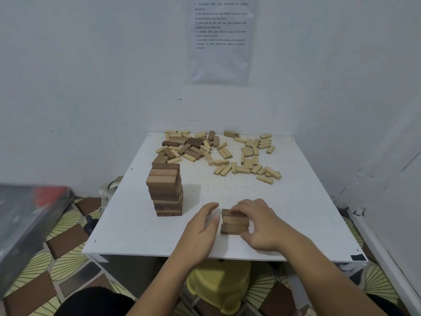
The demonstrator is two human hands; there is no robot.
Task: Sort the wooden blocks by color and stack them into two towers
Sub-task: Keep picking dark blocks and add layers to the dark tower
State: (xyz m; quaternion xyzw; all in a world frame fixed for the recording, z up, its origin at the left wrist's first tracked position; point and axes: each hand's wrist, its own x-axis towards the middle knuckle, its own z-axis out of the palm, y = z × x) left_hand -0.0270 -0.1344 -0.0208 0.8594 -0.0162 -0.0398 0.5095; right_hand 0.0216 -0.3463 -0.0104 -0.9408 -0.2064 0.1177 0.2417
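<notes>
A tall tower of brown blocks stands on the left part of the white table. Near the front edge lie three brown blocks side by side in a flat row. My right hand curls over that row, fingers on its far and right sides. To the row's left is my left hand, fingers together, thumb touching the left end. At the back, a mixed brown and light pile lies left, and scattered light blocks lie right.
The table sits in a corner between white walls, with a printed sheet on the back wall. A yellow stool stands under the front edge. A dark box lies on the patterned floor to the left.
</notes>
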